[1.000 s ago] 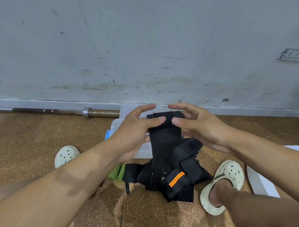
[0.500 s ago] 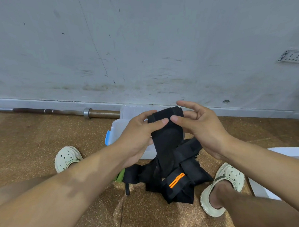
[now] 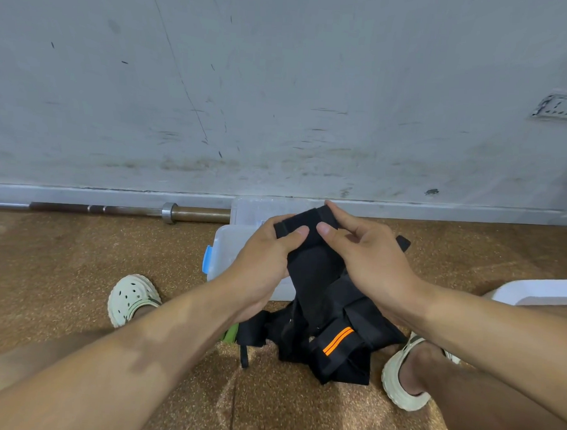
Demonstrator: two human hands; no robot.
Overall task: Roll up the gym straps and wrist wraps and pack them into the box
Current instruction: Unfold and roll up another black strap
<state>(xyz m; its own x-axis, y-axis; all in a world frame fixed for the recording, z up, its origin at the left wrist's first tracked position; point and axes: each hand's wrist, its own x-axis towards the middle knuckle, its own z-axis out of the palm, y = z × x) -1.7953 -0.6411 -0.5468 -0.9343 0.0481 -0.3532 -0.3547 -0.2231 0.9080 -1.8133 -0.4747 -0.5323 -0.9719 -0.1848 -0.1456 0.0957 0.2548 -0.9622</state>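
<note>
Both hands, the left hand (image 3: 263,262) and right hand (image 3: 368,257), pinch the black wrap (image 3: 310,248), its top end now folded over since a second ago, starting the roll, above the clear box (image 3: 232,245).

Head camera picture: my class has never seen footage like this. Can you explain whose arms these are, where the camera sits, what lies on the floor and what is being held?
The camera is worn on a person's head, looking forward and down, so the two arms are that person's own. There is no robot. The left hand and right hand both pinch the top end of a black strap, which hangs down to a pile of black straps, one with orange stripes, on the brown floor. Behind the hands stands a clear plastic box. A barbell lies along the wall.
</note>
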